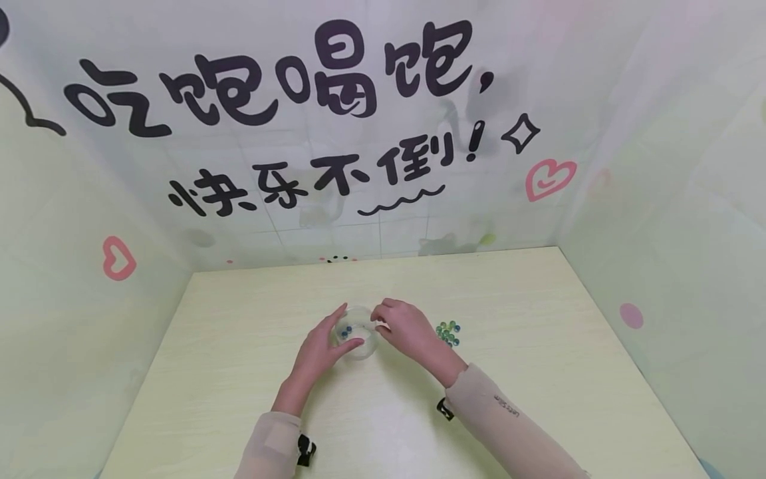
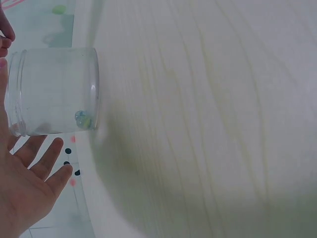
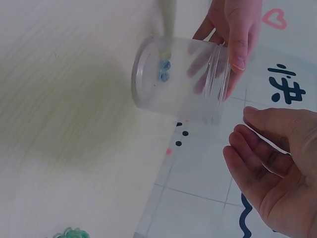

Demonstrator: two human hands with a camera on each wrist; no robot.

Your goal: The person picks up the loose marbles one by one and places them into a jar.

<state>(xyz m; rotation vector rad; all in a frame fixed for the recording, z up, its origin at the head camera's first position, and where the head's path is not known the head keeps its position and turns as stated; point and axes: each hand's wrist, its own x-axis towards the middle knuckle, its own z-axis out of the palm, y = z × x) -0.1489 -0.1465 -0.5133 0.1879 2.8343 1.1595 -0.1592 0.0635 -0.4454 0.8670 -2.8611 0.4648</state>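
Note:
A clear plastic jar (image 1: 366,338) stands upright on the table with a few glass marbles (image 3: 165,70) at its bottom, two of them blue. My left hand (image 1: 317,349) holds the jar near its open rim, thumb on the near side and fingers round the far side. At the right of the rim is my right hand (image 1: 407,327), fingers bent loosely. In the right wrist view a gap shows between the thumb and fingers of that hand (image 3: 277,168), with nothing visible in it.
A cluster of green and blue marbles (image 1: 443,334) lies on the table to the right of the jar, beyond my right wrist. The pale wooden table (image 1: 239,319) ends at a printed curtain (image 1: 335,233) behind it, with more sheeting on both sides.

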